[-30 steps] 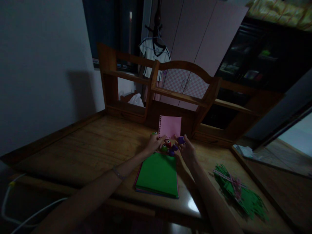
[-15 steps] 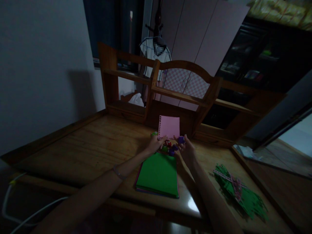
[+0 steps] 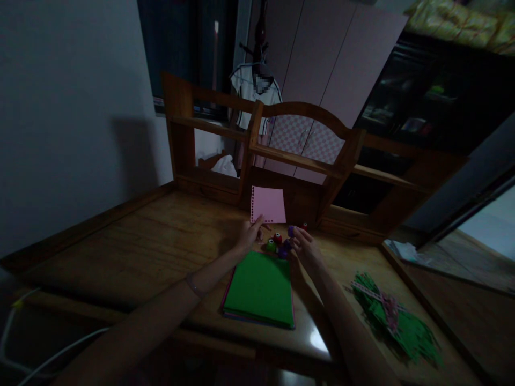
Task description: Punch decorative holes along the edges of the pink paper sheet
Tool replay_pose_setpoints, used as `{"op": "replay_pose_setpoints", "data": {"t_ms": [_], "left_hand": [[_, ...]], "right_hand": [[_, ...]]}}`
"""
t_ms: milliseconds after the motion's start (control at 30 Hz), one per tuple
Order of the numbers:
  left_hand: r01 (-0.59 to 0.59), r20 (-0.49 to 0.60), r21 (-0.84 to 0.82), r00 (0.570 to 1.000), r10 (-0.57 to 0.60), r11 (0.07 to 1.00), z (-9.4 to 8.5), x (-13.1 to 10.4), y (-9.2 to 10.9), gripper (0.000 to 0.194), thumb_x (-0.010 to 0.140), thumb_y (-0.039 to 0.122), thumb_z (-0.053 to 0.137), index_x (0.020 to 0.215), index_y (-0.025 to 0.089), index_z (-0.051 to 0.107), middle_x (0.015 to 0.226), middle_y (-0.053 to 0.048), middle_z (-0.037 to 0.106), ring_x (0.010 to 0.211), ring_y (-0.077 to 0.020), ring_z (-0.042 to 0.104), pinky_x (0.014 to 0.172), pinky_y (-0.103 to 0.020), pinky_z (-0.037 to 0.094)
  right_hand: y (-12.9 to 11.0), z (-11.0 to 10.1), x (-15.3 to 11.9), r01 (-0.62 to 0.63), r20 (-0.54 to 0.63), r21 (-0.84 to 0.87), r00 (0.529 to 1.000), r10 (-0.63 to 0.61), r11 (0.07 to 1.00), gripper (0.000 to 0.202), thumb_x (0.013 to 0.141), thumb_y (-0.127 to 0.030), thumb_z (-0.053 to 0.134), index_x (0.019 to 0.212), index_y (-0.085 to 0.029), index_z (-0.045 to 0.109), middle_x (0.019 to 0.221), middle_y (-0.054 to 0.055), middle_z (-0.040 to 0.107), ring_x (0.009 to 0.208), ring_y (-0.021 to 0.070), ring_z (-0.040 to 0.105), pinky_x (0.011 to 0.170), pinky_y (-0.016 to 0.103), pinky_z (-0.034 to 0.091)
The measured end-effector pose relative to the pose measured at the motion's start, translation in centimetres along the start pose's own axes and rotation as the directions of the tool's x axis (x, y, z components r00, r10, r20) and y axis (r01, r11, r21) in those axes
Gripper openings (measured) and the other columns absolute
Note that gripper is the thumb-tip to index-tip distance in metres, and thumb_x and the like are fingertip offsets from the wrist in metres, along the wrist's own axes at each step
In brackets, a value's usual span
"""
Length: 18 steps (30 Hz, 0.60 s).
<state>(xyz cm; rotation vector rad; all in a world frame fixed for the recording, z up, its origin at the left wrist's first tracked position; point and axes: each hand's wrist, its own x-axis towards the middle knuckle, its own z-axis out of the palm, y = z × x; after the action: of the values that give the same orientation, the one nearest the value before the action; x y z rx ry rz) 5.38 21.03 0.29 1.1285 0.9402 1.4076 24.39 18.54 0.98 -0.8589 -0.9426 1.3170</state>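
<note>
My left hand (image 3: pixel 250 236) is closed on the lower edge of a pink sheet (image 3: pixel 268 205) and holds it upright above the desk. Round holes run down the sheet's left edge, with a few along the bottom. Between the fingertips of my right hand (image 3: pixel 306 247) is a small purple craft punch (image 3: pixel 291 231), apart from the sheet. More small punches lie between my hands: a green one (image 3: pixel 271 246), a red one (image 3: pixel 277 238) and purple (image 3: pixel 284 250) beside my right fingers. Another red piece (image 3: pixel 304 226) shows behind that hand. A stack of green sheets (image 3: pixel 259 289) lies in front.
A tangled pile of green strips (image 3: pixel 398 321), with pink punched strips (image 3: pixel 388 308) on top, lies at the right of the wooden desk (image 3: pixel 161 246). A wooden shelf unit (image 3: pixel 298 156) lines the back edge. White cables (image 3: pixel 68 348) hang at the lower left.
The pink sheet and my left hand have moved left, away from my right hand. The purple punch has shifted slightly left in my right fingers. The red piece behind that hand has come into view.
</note>
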Motion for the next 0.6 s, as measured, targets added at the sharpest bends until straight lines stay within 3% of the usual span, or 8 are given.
{"op": "replay_pose_setpoints", "data": {"t_ms": [267, 433, 600], "left_hand": [[0.121, 0.193, -0.186, 0.978, -0.084, 0.975, 0.5, 0.2, -0.6, 0.055, 0.079, 0.068, 0.049, 0.080, 0.014, 0.060, 0.042, 0.005, 0.042, 0.035, -0.0073, 0.040, 0.037, -0.018, 0.028], [0.091, 0.177, -0.143, 0.982, -0.065, 0.985, 0.8, -0.1, -0.5, 0.047, 0.077, 0.061, 0.059, 0.078, 0.014, 0.061, 0.043, 0.005, 0.044, 0.035, -0.0063, 0.040, 0.037, -0.018, 0.026], [0.009, 0.142, -0.068, 0.990, 0.001, 0.998, 1.0, -0.7, 0.2, 0.038, 0.072, 0.049, 0.069, 0.070, 0.012, 0.060, 0.045, 0.004, 0.047, 0.039, -0.0063, 0.042, 0.041, -0.020, 0.033]], "right_hand": [[0.0, 1.8, -1.8, -0.029, 0.132, -0.233, 0.989, 0.061, 0.972, 0.036, 0.064, -0.035, 0.081, 0.094, -0.020, 0.070, 0.088, 0.005, 0.073, 0.073, 0.0183, 0.068, 0.064, 0.027, 0.054], [0.0, 1.7, -1.8, -0.023, 0.123, -0.261, 0.991, 0.057, 0.965, 0.035, 0.063, -0.034, 0.082, 0.092, -0.020, 0.070, 0.087, 0.004, 0.073, 0.073, 0.0183, 0.068, 0.064, 0.027, 0.054], [-0.1, 1.9, -1.9, -0.019, 0.139, -0.243, 0.989, 0.054, 0.970, 0.032, 0.064, -0.034, 0.081, 0.091, -0.021, 0.070, 0.089, 0.004, 0.073, 0.076, 0.0184, 0.068, 0.066, 0.026, 0.054]]}}
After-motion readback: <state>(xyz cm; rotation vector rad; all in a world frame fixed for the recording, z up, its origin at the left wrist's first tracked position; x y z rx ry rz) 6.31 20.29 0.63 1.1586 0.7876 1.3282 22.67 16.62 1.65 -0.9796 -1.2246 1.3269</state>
